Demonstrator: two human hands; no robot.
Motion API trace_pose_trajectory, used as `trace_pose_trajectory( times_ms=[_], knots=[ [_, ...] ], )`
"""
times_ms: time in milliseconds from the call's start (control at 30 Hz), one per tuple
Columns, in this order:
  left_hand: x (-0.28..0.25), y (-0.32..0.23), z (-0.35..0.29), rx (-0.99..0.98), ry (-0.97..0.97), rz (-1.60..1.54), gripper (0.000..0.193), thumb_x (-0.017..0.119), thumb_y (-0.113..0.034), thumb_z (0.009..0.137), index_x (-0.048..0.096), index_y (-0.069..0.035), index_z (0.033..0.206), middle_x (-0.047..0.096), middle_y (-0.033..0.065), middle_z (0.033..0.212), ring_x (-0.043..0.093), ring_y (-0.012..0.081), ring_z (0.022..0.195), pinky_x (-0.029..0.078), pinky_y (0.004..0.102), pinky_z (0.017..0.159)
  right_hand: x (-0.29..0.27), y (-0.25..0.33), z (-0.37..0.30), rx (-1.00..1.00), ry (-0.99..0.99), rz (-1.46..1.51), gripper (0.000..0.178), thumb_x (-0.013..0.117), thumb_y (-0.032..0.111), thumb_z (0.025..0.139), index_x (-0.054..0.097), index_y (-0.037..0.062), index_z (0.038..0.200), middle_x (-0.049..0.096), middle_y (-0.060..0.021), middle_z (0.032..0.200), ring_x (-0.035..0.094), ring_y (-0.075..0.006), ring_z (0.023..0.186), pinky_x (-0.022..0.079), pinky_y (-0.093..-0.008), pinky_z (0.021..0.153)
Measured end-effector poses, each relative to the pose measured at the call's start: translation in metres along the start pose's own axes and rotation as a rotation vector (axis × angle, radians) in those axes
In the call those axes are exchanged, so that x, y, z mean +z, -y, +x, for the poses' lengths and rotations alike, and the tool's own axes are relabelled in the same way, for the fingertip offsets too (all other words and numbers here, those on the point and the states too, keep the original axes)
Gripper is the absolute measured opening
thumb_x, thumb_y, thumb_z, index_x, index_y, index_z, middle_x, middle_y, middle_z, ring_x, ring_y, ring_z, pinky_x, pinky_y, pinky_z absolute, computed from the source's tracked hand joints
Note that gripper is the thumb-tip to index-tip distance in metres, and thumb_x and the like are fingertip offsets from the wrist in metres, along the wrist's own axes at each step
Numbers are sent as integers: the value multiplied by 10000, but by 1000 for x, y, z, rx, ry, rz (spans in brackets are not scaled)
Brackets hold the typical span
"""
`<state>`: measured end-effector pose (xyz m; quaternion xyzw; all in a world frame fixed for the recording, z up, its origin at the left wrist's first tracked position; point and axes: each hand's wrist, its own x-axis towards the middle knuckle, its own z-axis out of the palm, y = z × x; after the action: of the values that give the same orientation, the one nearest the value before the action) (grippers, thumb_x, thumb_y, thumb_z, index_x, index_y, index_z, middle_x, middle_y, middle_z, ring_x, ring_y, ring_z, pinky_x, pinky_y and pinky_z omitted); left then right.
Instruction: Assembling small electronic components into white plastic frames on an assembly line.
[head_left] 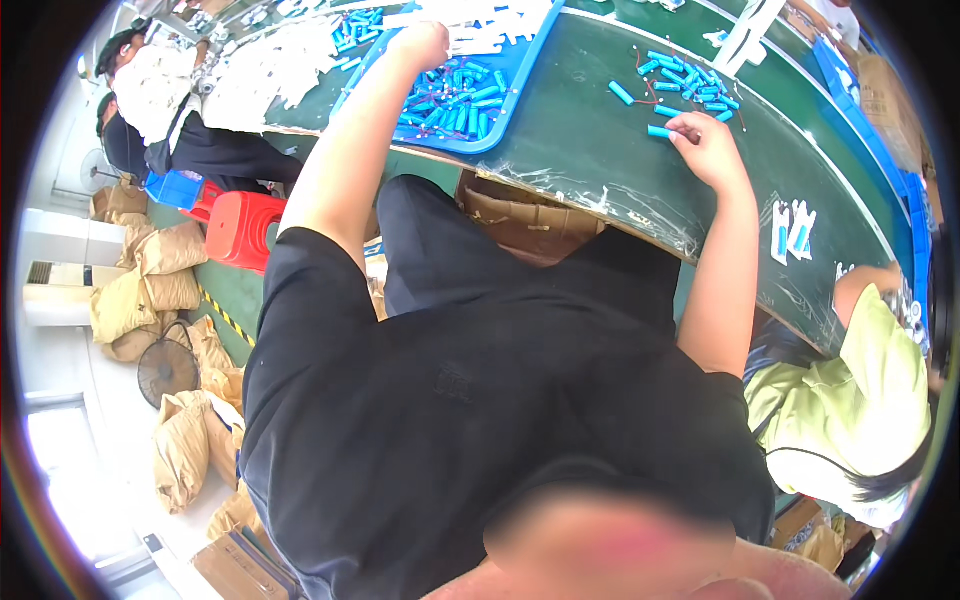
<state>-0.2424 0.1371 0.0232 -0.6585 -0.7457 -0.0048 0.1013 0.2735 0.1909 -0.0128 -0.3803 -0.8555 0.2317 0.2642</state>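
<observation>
Over at the far left, brown paper sacks (165, 285) slump along the floor beside a round black fan (167, 370) and a red stool (243, 228), while a seated person in a white top (150, 85) works at the same green surface (570, 130). Moving right, the left hand (420, 45) reaches into the blue tray (500, 125), curled loosely over the heap of blue cylindrical cells (455, 100); whether its grip actually closes on one I cannot tell. White plastic pieces (470, 25) lie piled at the tray's far end. Because the tray sits close to the surface's near edge, a careless drag could probably tip cells off toward the cardboard box (520, 220) below. Further right, the right hand (710, 145) pinches a single blue cell (660, 131) between its fingertips, just beside a loose scatter of wired cells (690, 80). Those thin red leads could snag and pull neighbours along. Rightmost, a co-worker in a pale green shirt (880, 390) leans in, near enough that elbows might knock.
</observation>
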Motion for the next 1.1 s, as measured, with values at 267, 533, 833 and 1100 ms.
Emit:
trace_pose_trajectory(
  times_ms=[267,533,833,1100],
  knots=[
    [13,17,3,65,43,179,173,657,-148,876,795,-49,906,782,230,1016,761,397,1012,596,504,931,-8,7,2,52,362,171,209,759,90,946,747,15,1141,731,-62,850,671,-152,786,546,-344,755],
    [-28,-30,-41,145,-549,37,246,570,-67,899,660,83,1072,652,371,1266,666,527,1063,543,561,948,-14,-2,6,98,-187,-31,632,854,467,902,694,48,1347,735,-102,902,728,-215,846,579,-373,805],
    [-36,-256,-170,402,-259,-268,192,563,-65,917,597,47,1070,605,242,1209,638,410,1088,544,499,954,3,-25,11,138,-133,194,628,838,413,954,647,62,1438,749,-94,1087,706,-180,974,580,-364,893],
    [-30,-261,-174,485,-236,-505,240,699,-105,859,711,-19,1082,691,131,1065,660,338,1021,551,454,908,10,-37,-2,133,-43,167,427,863,303,901,720,60,1223,702,-61,1157,660,-155,913,557,-348,834]
  ],
)
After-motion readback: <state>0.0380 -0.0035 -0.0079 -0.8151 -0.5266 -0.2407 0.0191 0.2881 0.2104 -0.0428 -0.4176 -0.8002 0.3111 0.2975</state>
